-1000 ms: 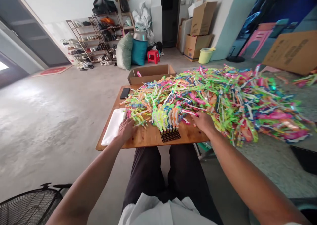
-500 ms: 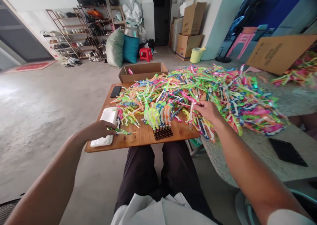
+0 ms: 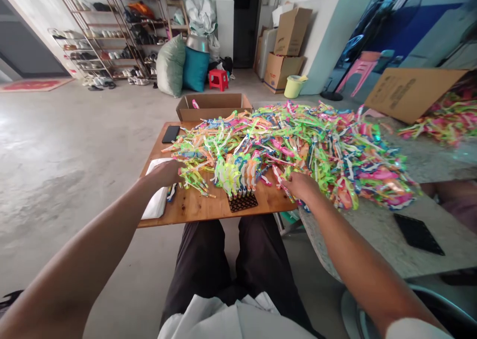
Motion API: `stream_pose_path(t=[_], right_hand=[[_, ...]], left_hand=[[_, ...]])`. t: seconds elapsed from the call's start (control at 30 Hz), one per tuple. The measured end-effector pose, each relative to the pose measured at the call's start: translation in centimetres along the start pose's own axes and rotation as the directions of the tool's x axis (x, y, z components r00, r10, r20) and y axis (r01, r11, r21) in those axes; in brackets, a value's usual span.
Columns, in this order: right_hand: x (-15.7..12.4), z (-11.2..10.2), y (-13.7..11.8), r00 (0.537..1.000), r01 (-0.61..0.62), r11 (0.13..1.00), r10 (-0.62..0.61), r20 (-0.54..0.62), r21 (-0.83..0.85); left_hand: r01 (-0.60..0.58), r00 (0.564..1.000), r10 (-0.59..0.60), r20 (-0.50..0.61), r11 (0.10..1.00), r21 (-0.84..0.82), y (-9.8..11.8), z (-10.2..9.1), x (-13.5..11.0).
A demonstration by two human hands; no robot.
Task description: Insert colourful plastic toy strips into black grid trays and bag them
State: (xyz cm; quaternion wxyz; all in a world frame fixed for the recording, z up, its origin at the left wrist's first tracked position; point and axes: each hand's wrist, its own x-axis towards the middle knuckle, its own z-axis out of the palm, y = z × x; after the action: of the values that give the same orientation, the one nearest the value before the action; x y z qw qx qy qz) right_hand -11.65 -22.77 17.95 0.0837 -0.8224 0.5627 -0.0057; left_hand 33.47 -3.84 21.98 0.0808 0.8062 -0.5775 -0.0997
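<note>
My right hand (image 3: 302, 186) is closed, pinching a pink-and-white plastic piece (image 3: 277, 174) at the front edge of a large pile of bright plastic pieces (image 3: 261, 130). At the pile's left end is my left hand (image 3: 168, 172), above a white flat package (image 3: 156, 204); its fingertips are hidden, so any held piece cannot be made out. Between the hands, a row of yellow, white and orange pieces (image 3: 235, 172) stands upright in a black grid holder (image 3: 243, 203). A blue-and-white piece (image 3: 172, 192) lies beside the package.
The wooden board (image 3: 208, 207) adjoins a stone-topped table (image 3: 376, 239) with a black tray (image 3: 419, 233). A dark phone (image 3: 171, 134) and an open cardboard box (image 3: 214, 113) are at the back left. Another person's arm (image 3: 443, 187) shows at right, near a tipped carton (image 3: 413, 93).
My left hand has moved forward and right to the pile's edge; the green piece it held is no longer visible. My right hand has come slightly down and toward me with a pink-and-white piece.
</note>
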Motion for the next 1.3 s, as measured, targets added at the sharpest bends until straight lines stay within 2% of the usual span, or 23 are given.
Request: stream_pose_path(t=[0.07,0.1,0.13,0.17,0.23,0.3,0.37,0.43,0.47,0.53,0.63,0.73,0.8,0.87,0.93,1.0,1.07,1.13,1.2,1.3], right_hand=[[-1.7,0.9,0.7,0.998,-0.018,0.995,0.024,0.058,-0.096],[-2.3,1.5,1.0,0.997,-0.005,0.992,0.015,0.078,-0.124],[-2.7,2.2,1.2,0.995,0.018,0.990,-0.004,0.099,-0.139],[-2.9,2.8,1.3,0.994,0.031,0.988,-0.015,0.109,-0.149],[-2.8,3.6,1.5,0.993,0.048,0.988,-0.032,0.113,-0.146],[-2.5,3.8,1.5,0.995,0.051,0.994,-0.042,0.095,-0.093],[-2.4,3.6,1.0,0.998,0.043,0.998,-0.045,0.053,0.044],[-3.0,3.3,0.1,1.000,0.026,0.962,-0.022,-0.017,0.271],[-3.5,3.4,-0.6,0.999,0.025,0.914,-0.010,-0.039,0.406],[-4.6,3.9,-2.2,1.000,0.025,0.751,-0.008,-0.028,0.660],[-5.7,5.3,-4.5,0.995,0.002,0.506,-0.089,0.050,0.863],[-5.9,6.6,-5.9,0.983,0.005,0.416,-0.168,0.071,0.910],[-5.9,7.0,-6.3,0.979,0.022,0.415,-0.192,0.064,0.909],[-5.9,7.1,-6.5,0.981,0.066,0.485,-0.191,0.032,0.872],[-5.9,7.1,-6.6,0.982,0.148,0.598,-0.182,-0.047,0.787],[-5.6,7.0,-6.5,0.980,0.198,0.665,-0.156,-0.126,0.720],[-5.1,7.1,-6.1,0.986,0.165,0.624,-0.098,-0.132,0.764],[-4.6,7.5,-5.8,0.996,0.087,0.520,-0.059,-0.065,0.850],[-4.2,8.0,-5.6,0.996,0.031,0.453,-0.085,0.008,0.891],[-4.4,8.7,-5.9,0.988,0.003,0.447,-0.142,0.068,0.894]], left_hand=[[0.082,0.976,-0.075,-0.206,0.996,0.024,0.7,0.9,-2.5],[0.169,0.949,-0.169,-0.266,0.985,-0.023,1.3,1.6,-4.0],[0.253,0.931,-0.270,-0.245,0.962,-0.100,2.1,2.5,-5.5],[0.331,0.921,-0.357,-0.155,0.928,-0.174,3.1,3.5,-6.9],[0.414,0.910,-0.388,0.144,0.854,-0.315,5.0,5.8,-8.8],[0.455,0.890,-0.423,0.170,0.814,-0.361,6.7,7.9,-9.1],[0.496,0.866,-0.485,0.120,0.805,-0.326,8.1,9.1,-8.2],[0.548,0.834,-0.544,0.092,0.801,-0.242,9.2,9.5,-6.8],[0.565,0.824,-0.561,0.083,0.800,-0.201,9.6,9.6,-6.1],[0.578,0.815,-0.574,0.076,0.800,-0.160,10.2,9.6,-5.2],[0.566,0.823,-0.561,0.086,0.800,-0.200,9.9,9.9,-5.1],[0.500,0.860,-0.503,0.092,0.790,-0.356,9.0,10.4,-6.2],[0.435,0.879,-0.472,0.064,0.742,-0.509,8.4,10.7,-7.3],[0.367,0.883,-0.469,0.032,0.646,-0.670,8.2,10.8,-8.4],[0.283,0.888,-0.460,0.029,0.495,-0.822,8.5,10.9,-9.4],[0.200,0.907,-0.417,0.053,0.317,-0.927,8.9,11.1,-10.2],[0.144,0.934,-0.349,0.077,0.169,-0.975,9.4,11.5,-10.8],[0.132,0.953,-0.286,0.101,0.090,-0.987,9.9,12.1,-11.1],[0.133,0.962,-0.251,0.110,0.078,-0.988,10.1,12.8,-11.3],[0.120,0.971,-0.223,0.091,0.124,-0.985,10.6,13.5,-11.1]])
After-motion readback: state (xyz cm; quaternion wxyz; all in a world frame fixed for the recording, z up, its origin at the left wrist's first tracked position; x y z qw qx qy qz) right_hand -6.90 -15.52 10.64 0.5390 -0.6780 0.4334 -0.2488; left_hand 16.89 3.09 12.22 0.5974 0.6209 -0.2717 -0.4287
